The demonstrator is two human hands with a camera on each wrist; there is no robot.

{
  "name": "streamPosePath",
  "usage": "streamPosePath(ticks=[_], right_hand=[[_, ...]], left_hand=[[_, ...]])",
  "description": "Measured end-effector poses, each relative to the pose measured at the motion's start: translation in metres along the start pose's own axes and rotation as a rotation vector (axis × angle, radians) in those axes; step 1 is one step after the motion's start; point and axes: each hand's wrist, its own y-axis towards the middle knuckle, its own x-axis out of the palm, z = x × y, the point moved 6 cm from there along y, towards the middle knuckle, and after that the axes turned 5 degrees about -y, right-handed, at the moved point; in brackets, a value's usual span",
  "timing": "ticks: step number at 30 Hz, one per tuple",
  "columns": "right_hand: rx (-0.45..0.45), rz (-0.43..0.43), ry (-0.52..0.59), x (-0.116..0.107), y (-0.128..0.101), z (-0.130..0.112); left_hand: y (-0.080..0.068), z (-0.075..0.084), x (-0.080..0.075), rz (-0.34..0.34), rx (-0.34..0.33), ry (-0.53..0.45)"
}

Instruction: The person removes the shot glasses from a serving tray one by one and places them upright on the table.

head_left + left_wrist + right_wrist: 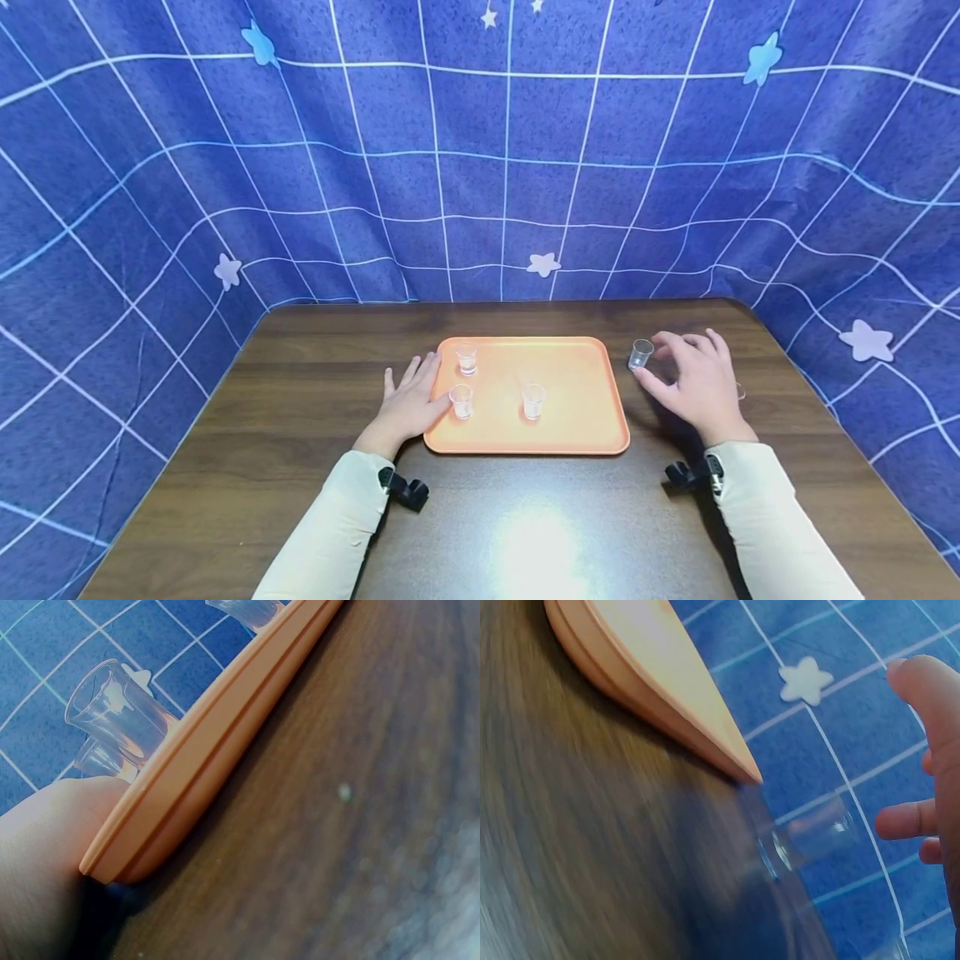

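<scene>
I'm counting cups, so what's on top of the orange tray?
Three clear cups stand on the orange tray: two toward its left side, one near the middle. The left hand covers part of the left rim; what's beneath can't be seen.

- Tray (573,375) on table (300,400), curtain (480,167) behind
- On tray's left: two shot glasses (461,402), front and back
- Third shot glass (532,402): near tray's middle
- Another shot glass (641,354): right of tray
</scene>
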Motion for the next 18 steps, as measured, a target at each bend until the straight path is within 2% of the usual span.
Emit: streamPosePath(ticks=[9, 18], right_hand=[[-0.095, 0.000, 0.049, 0.022, 0.010, -0.032], [-0.158, -0.053, 0.097, 0.043, 0.015, -0.064]], left_hand=[[0.000, -0.001, -0.001, 0.011, 0.004, -0.007], [0.000, 0.001, -0.001, 0.002, 0.004, 0.024]])
